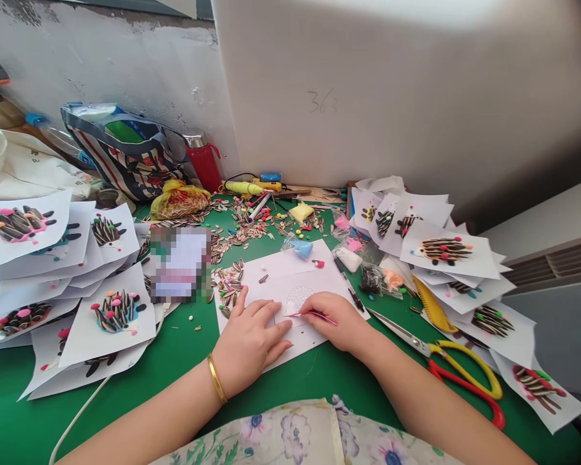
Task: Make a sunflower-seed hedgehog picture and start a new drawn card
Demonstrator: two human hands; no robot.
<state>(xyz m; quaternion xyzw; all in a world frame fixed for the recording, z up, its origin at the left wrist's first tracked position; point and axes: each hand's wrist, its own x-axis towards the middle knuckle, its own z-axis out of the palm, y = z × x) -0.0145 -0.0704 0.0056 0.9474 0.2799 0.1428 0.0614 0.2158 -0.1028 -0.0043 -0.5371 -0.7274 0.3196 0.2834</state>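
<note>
My left hand (254,332), with a gold bangle on its wrist, lies flat on the white paper (244,268), fingers spread. My right hand (336,316) pinches a thin pink stick-like tool (324,318). Its tip touches or almost touches the lower left of a rounded white shape (299,297) covered in small dark dots. That shape sits on a smaller white sheet between my hands, partly hidden by the right fingers. Sunflower seeds (228,284) mixed with coloured bits lie at the paper's left edge. A small red pompom (318,263) rests near the top.
Seed-hedgehog cards are stacked at left (121,316) and right (445,248). Large red-and-yellow scissors (458,368) lie beside my right forearm. Packets of coloured clay (348,258), a blurred phone (179,265) with a cable, a glue gun (244,188) and a red bottle (203,165) stand around.
</note>
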